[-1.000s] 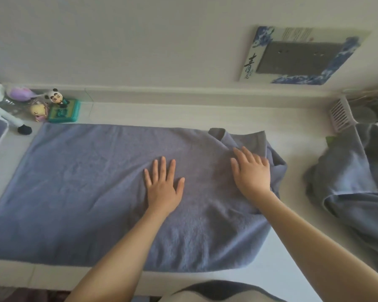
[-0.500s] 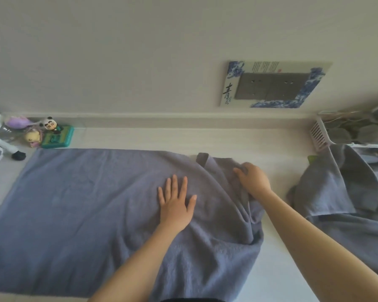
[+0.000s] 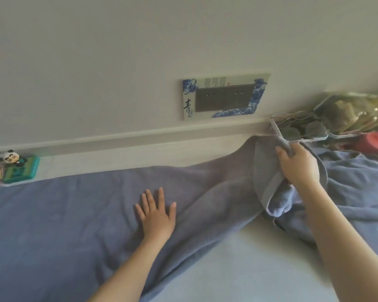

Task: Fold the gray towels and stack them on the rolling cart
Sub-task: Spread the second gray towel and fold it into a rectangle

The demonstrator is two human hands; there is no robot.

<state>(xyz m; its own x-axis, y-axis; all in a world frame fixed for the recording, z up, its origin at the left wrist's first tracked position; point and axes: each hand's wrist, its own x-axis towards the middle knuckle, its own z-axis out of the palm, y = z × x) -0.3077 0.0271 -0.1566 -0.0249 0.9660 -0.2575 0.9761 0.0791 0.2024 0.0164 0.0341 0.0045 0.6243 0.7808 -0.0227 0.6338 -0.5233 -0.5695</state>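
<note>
A large gray-blue towel lies spread over the white tabletop. My left hand presses flat on its middle, fingers straight and spread. My right hand grips the towel's right end and holds it lifted and stretched toward the back right, so the cloth folds and hangs under the fist. A second gray towel lies crumpled at the right, partly behind my right forearm. No rolling cart is in view.
A panda figurine and a green box stand at the back left by the wall ledge. A white wire basket with packaged items sits at the back right. A blue-framed socket plate is on the wall.
My right hand closed on the towel's bunched right end and pulled it up and to the right, stretching it out. The left hand stayed flat. The view tilted upward.
</note>
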